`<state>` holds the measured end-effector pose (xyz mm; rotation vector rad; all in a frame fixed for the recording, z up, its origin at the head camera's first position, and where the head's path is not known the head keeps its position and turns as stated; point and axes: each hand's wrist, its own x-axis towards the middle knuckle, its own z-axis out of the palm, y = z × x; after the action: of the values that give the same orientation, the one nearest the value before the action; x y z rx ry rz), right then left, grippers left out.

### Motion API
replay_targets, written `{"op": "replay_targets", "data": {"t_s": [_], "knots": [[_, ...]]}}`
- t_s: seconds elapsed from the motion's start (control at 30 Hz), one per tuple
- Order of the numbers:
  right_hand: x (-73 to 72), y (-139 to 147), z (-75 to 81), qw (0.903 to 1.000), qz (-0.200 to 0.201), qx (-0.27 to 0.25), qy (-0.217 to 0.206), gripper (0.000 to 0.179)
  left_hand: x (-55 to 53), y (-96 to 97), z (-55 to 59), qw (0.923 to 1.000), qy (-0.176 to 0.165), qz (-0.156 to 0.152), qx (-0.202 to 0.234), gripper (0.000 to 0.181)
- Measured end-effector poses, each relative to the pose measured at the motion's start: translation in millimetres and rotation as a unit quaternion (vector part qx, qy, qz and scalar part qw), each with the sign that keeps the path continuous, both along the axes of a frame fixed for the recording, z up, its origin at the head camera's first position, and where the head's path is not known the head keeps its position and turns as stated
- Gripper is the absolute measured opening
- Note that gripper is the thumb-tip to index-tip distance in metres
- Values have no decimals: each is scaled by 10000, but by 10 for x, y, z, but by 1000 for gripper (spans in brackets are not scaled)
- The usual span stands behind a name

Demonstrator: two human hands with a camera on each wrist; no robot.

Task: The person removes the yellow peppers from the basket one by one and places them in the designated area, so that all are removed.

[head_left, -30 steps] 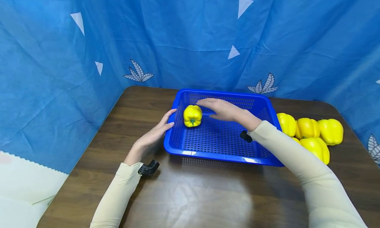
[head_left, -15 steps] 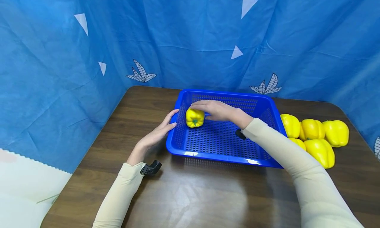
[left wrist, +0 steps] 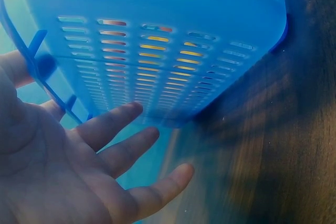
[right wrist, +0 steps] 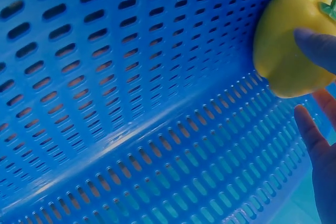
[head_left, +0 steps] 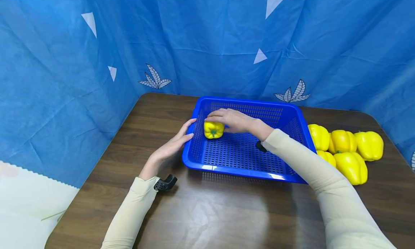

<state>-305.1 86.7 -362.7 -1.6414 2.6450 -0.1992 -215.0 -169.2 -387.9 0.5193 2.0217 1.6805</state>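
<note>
A yellow bell pepper (head_left: 213,130) sits in the left end of a blue plastic basket (head_left: 240,174), its green stem facing me. My right hand (head_left: 234,120) grips this pepper, with fingers over its top and the thumb at its side. The right wrist view shows the thumb lying on the pepper (right wrist: 286,40). My left hand (head_left: 172,145) holds the basket's left rim. In the left wrist view, its thumb and one finger reach over the rim while the other fingers spread outside the slotted wall (left wrist: 173,3).
Several more yellow bell peppers (head_left: 351,168) lie grouped on the wooden table (head_left: 207,213) just right of the basket. A blue curtain (head_left: 210,32) hangs along the back and left. The right forearm (head_left: 301,162) crosses over the basket's right end.
My right hand has moved left and down onto the pepper in the basket and closed its fingers around it. The left hand stays at the rim. The head view has shifted slightly.
</note>
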Motion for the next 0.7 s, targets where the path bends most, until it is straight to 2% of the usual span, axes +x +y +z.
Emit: {"op": "replay_targets", "data": {"t_s": [0.17, 0.4, 0.53, 0.7], "knots": [[-14, -7, -10, 9999, 9, -82, 68, 64, -10, 5, 10, 10000, 29, -33, -6, 55], [-2, -15, 5, 9955, -398, -118, -854, 67, -12, 3, 5, 10000, 46, -21, -31, 55], [-18, 2, 8, 9906, -690, -204, -1163, 65, -6, -5, 2, 10000, 22, 10, -72, 56], [-23, 57, -1, 9851, -862, -410, -1433, 68, -4, -9, 0, 9999, 24, 51, -122, 56]]}}
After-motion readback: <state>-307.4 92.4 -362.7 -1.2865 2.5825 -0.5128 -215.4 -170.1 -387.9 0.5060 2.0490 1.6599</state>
